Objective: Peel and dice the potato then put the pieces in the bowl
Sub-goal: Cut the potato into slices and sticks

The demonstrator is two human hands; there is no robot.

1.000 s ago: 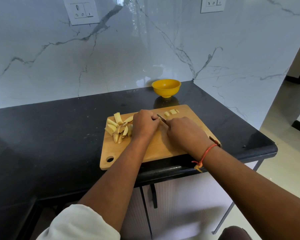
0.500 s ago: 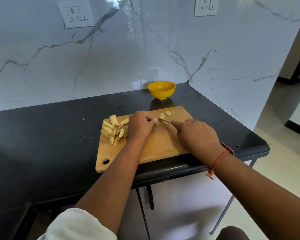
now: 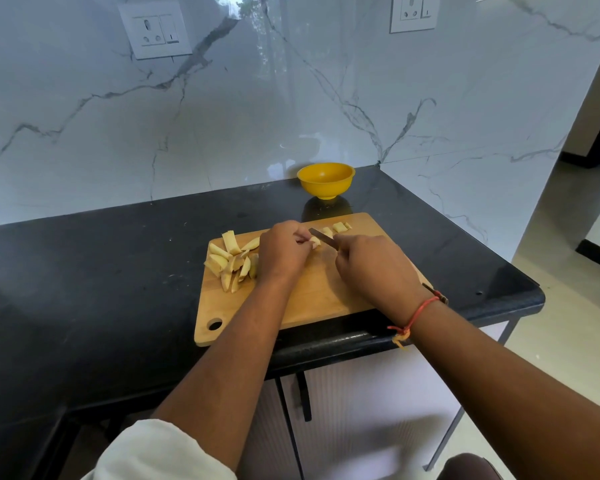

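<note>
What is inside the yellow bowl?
The yellow bowl looks empty: only its bare inside wall shows. Its near rim hides the very bottom.

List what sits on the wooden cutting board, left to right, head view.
Pile of pale potato strips → left hand → steel knife blade → right hand. Small diced potato pieces lie behind the blade.

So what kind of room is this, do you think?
Most likely a home kitchen: a black stone counter against a marble-look backsplash with wall sockets, and a wooden cutting board with cut potato.
</note>
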